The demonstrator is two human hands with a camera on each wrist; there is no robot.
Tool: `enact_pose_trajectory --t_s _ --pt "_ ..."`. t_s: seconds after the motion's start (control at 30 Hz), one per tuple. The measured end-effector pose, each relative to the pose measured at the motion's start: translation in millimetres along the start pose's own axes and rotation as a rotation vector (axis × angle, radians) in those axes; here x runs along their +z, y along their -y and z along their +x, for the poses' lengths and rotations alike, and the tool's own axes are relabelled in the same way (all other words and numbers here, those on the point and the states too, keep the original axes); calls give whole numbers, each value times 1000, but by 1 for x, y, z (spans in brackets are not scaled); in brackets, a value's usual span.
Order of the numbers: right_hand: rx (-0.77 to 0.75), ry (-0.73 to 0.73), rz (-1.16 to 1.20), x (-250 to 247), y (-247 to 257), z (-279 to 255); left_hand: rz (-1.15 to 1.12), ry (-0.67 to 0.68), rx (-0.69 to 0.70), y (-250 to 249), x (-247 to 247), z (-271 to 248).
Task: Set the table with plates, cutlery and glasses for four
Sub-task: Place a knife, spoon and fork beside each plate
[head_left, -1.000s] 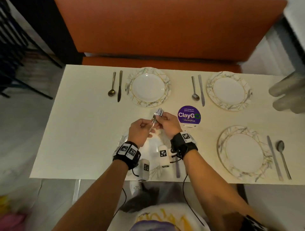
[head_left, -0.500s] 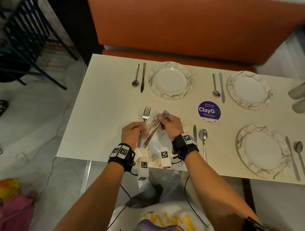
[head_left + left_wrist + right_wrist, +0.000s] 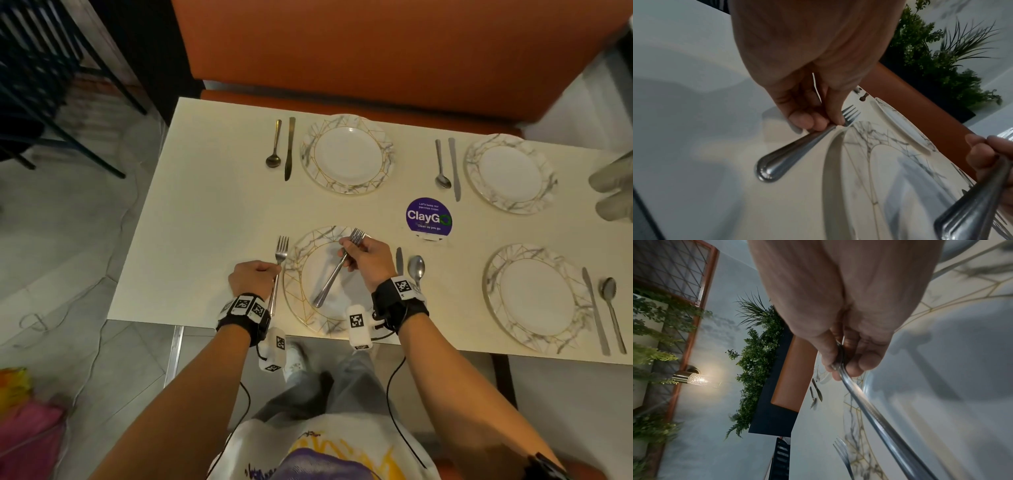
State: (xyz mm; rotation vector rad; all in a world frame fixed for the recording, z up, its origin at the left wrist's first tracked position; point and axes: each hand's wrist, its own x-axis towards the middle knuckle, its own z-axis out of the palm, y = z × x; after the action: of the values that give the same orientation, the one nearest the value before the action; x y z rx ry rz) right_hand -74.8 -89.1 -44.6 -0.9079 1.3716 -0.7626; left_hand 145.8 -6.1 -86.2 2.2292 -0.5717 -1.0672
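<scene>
Plates sat at four places on the cream surface: two far, two near, each far plate with a spoon and knife just to its left, each near plate with a knife and spoon to its right. A round purple sticker lay between the near-left plate and the far-right plate. An orange bench ran along the far side, and blurred glasses showed at the right edge.

The left hand gripped a fork with curled fingers just left of the near-left plate, its long axis running near to far, tines pointing far, handle toward the near edge; whether it touched the surface cannot be told. The right hand was clenched round a bundle of forks above that same plate, held on a slant with the tines up toward the far right and the handles pointing down toward the near left, over the plate's middle. The near knife and spoon lay just right of that hand.
</scene>
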Motion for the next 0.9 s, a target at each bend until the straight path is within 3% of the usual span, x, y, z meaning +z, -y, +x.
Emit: enact_pose_trajectory --t_s 0.73,0.9 --pt "8 33 -32 -1 -9 0 69 -13 21 10 -5 -1" --pt "14 33 -37 -8 -5 -2 131 -106 106 -8 -13 -12"
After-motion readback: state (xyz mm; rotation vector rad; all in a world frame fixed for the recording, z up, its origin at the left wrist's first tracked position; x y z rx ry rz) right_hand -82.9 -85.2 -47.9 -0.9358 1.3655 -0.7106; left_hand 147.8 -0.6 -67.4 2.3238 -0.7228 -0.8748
